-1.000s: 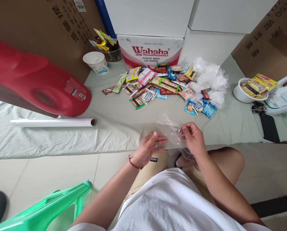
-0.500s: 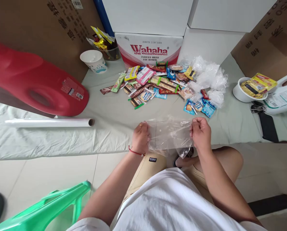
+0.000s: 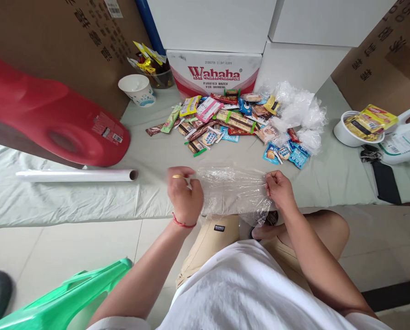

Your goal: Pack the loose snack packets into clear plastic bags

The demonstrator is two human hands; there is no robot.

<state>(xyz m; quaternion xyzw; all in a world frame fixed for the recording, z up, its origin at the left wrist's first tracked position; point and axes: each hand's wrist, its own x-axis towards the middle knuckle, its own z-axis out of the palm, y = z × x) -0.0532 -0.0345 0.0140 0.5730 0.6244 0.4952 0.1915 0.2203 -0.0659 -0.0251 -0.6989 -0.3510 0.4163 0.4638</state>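
Observation:
A clear, crinkled plastic bag [image 3: 234, 190] is spread between my hands at the table's front edge, its lower end hanging over my lap. My right hand [image 3: 279, 189] pinches its right side between thumb and fingers. At the bag's left edge, my left hand [image 3: 185, 195], with a ring and a red string bracelet, is curled closed and slightly blurred; what its fingers hold, if anything, is hidden. Beyond the bag lies a pile of wrapped snacks [image 3: 237, 120]. Crumpled clear plastic [image 3: 299, 110] is heaped at the pile's right side.
On the left are a red jug [image 3: 63, 123], a white roll [image 3: 74, 175] and a paper cup [image 3: 138, 90]. On the right stand a white tub [image 3: 344, 133] of yellow packets and a white jug [image 3: 406, 142], near a black phone-like object [image 3: 385, 182]. Boxes [image 3: 213, 68] line the back.
My left hand has moved left and turned, its back now showing more. The bag is spread wider toward the left. My right hand has shifted slightly left, still pinching it.

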